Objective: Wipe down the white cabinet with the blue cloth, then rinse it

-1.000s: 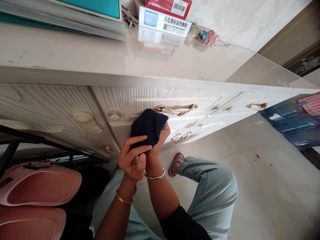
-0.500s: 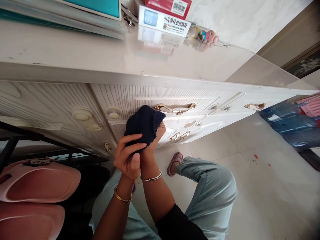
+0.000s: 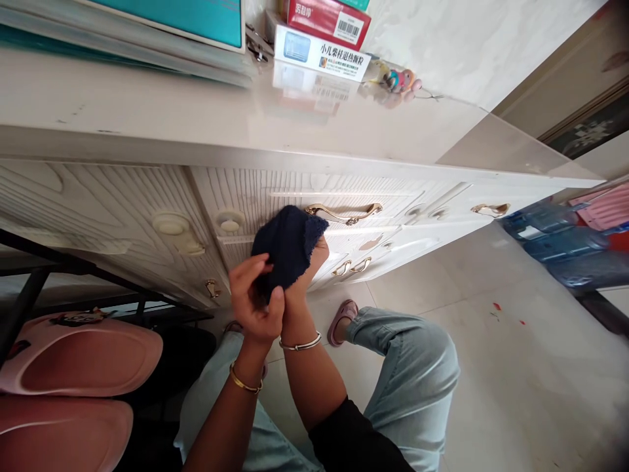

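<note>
The cloth (image 3: pixel 289 246) was in front of the drawer (image 3: pixel 304 185), near 1 handle (image 3: pixel 344 214). It covered most of the right hand (image 3: pixel 317 259), so I could not tell if its fingers were closed. The left hand (image 3: pixel 253 301) was at the cloth's near edge, with thumb and bent fingers apart.

Looks like a home, judging by a white cabinet (image 3: pixel 236 187) with gold handles (image 3: pixel 351 219) across the middle, medicine boxes (image 3: pixel 319 56) at top centre, pink slippers (image 3: pixel 98 357) at lower left and tiled floor (image 3: pixel 496 380) at lower right.
</note>
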